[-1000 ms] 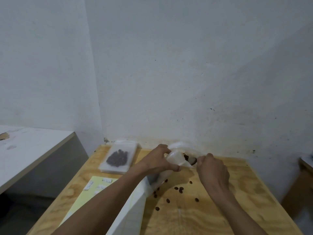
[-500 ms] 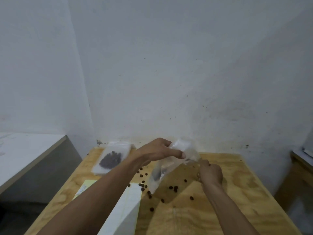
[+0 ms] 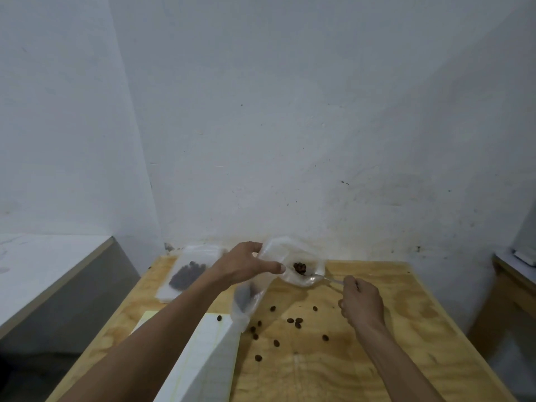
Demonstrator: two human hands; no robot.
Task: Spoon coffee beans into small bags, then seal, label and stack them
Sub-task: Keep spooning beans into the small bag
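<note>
My left hand (image 3: 243,265) pinches the rim of a clear small bag (image 3: 249,297) that hangs above the plywood table (image 3: 391,329), with some dark beans low inside it. Behind that bag lies a larger clear bag (image 3: 301,266) holding a clump of coffee beans (image 3: 299,267). My right hand (image 3: 361,304) grips the handle of a metal spoon (image 3: 317,277); its bowl rests at the larger bag's opening. A filled bag of beans (image 3: 187,274) lies flat at the table's back left.
Several loose beans (image 3: 294,320) are scattered over the table's middle. A white block (image 3: 203,361) and a yellow sheet (image 3: 145,317) sit at the front left. A wall stands right behind the table. A white counter (image 3: 43,256) is on the left, a wooden stand (image 3: 510,274) on the right.
My right hand has drawn back toward me, and the spoon's bowl now shows at the larger bag's mouth. The small bag in my left hand hangs lower and straighter.
</note>
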